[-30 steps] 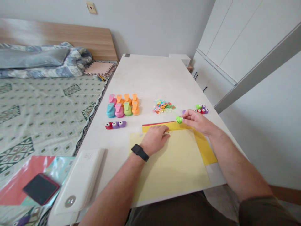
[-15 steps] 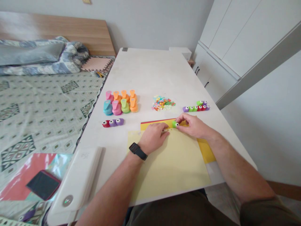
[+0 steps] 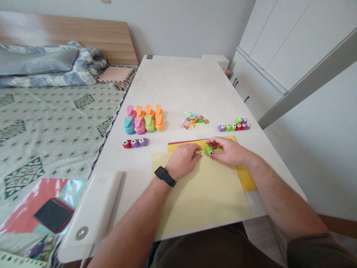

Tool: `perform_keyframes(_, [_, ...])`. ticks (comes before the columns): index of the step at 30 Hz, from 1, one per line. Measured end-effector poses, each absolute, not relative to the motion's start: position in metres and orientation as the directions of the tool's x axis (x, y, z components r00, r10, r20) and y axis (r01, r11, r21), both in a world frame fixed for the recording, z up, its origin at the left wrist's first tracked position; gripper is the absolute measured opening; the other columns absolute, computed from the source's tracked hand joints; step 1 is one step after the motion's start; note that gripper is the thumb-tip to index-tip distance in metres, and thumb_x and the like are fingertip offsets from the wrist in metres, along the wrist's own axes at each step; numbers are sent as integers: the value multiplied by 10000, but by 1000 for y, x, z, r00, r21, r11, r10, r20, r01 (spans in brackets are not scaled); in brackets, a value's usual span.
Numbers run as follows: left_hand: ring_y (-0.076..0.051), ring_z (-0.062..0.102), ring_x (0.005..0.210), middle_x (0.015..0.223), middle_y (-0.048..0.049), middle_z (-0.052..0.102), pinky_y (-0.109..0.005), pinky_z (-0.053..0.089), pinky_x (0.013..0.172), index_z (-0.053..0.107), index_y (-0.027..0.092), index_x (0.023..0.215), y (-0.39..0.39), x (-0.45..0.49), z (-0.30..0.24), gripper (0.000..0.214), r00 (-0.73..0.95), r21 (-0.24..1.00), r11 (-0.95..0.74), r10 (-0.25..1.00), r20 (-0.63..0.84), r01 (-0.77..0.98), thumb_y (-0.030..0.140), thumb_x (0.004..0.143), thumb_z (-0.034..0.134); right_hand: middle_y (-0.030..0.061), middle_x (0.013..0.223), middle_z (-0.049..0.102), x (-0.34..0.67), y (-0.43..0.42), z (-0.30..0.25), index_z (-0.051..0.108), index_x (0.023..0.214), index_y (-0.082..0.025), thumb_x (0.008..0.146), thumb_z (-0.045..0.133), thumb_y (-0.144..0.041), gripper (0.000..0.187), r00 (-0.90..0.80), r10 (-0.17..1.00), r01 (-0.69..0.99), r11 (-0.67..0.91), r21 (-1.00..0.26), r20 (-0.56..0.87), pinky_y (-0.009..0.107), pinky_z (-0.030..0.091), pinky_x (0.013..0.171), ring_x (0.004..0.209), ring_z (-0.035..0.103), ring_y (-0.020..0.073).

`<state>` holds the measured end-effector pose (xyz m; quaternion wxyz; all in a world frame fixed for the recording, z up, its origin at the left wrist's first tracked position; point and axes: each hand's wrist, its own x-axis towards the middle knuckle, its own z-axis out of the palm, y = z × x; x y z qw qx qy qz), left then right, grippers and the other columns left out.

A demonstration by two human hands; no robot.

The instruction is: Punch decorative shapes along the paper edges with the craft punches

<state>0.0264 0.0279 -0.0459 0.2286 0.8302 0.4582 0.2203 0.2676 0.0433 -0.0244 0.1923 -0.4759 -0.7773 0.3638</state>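
Note:
A sheet of pale yellow paper point(image 3: 206, 193) lies in front of me, with a row of small punched marks along its far edge. My left hand point(image 3: 184, 160), a black watch on its wrist, rests at that edge with thumb and fingers closed on the paper. At the same edge, just to the right, sits a small green paper punch point(image 3: 209, 150) with a white-and-black button. My right hand point(image 3: 225, 150) holds this punch between thumb and fingers. Beneath the pale sheet, deeper yellow sheets point(image 3: 247, 178) show at the back and right.
Larger lever punches point(image 3: 140, 124) stand at the left, with three small punches point(image 3: 135, 143) nearer. Paper confetti point(image 3: 194, 120) lies in a heap mid-table. More small punches point(image 3: 234, 127) line up at the right. A long white device point(image 3: 97, 208) occupies the table's near left.
The green punch has turned in my right hand and shifted slightly nearer to me. My left hand keeps its place on the paper. The whole view has moved a little.

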Motion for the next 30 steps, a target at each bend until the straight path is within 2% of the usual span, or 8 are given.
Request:
perform_keyframes(4, [-230,705,953,1043,-57,760,-356,527,846,678,194,1083,28,27,-46,173,490,564,-487,857,161,667,281,956,598,108,1247,701,265,43,-24,666,1251,-210,830,724,-273,429,-499,866,632,353,-690,-14,403,553,969,1091,688,248])
perform_keyframes(10, [-225,700,946,1036,-61,758,-353,524,847,679,190,1087,28,27,-46,177,496,559,-498,851,171,663,278,958,596,88,1210,714,264,43,-21,694,1212,-226,829,722,-264,386,-536,844,645,427,-634,23,395,549,949,1078,678,248])
perform_keyframes(17, [-226,701,927,1012,-58,757,-355,525,831,679,187,1082,28,27,-45,180,504,550,-507,846,171,664,289,963,591,91,1192,717,266,43,-29,672,1224,-221,828,745,-320,415,-501,865,641,349,-684,-28,384,565,937,1037,696,233])
perform_keyframes(30, [-227,705,960,1058,-58,763,-355,530,855,671,198,1085,28,29,-44,171,490,563,-485,858,156,669,288,961,594,77,1149,742,263,42,-20,706,1147,-222,811,751,-303,348,-515,856,654,362,-664,-40,374,560,913,1018,697,238])
